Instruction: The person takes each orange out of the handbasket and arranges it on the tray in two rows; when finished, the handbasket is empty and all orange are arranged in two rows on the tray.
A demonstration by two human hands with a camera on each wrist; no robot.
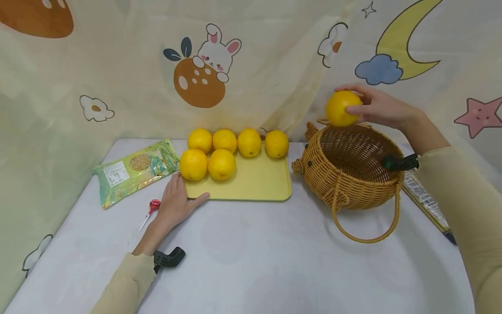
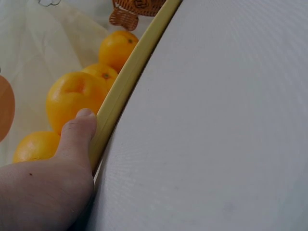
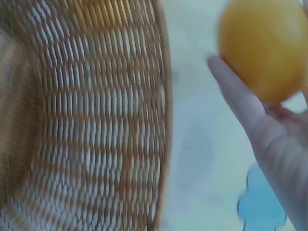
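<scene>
My right hand holds an orange up over the far rim of a wicker basket shaped like an animal. In the right wrist view, fingers and thumb go round the orange, beside the woven inner wall of the basket. Several more oranges sit on the yellow tray, grouped at its left and along the back. My left hand rests at the tray's front left corner, fingers extended along the side. Its thumb lies along the front edge, also seen in the left wrist view.
A green printed bag lies left of the tray, with a red lollipop in front of it. The basket's looped handle hangs down toward the front. Behind the basket's right side lies a flat package. A patterned cloth hangs at the back.
</scene>
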